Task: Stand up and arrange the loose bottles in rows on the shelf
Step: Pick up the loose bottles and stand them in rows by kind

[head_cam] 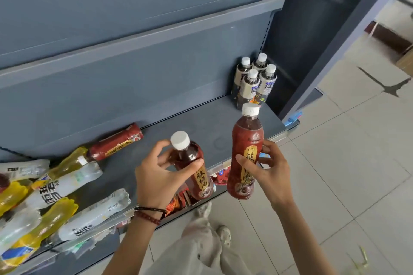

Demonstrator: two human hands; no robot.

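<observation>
left hand (161, 174): fingers (156, 148) wrapped around the shoulder of the first tea bottle (187, 154). container: clear smooth plastic, rounded shoulder, white ribbed screw cap. contents: brown-red liquid, filled to the neck. a yellow label strip with dark characters runs down the body. the bottle is tilted and held over the front edge of the shelf (178, 127).

right hand (268, 169): thumb and fingers grasp the second tea bottle (247, 140) at mid-body. it has the same shape, cap and label, with redder liquid. it is nearly upright, to the right of the first and not touching it.

shelf: flat, matte, dark grey metal. in the right rear corner stand four capped bottles (254, 80), two by two and touching, with dark liquid and pale labels.

one red-wrapped bottle (116, 143) lies on its side along the back panel. at the left, a heap of loose bottles (67, 185) lies flat and overlapping. some hold yellow liquid; others are clear with white labels.
</observation>
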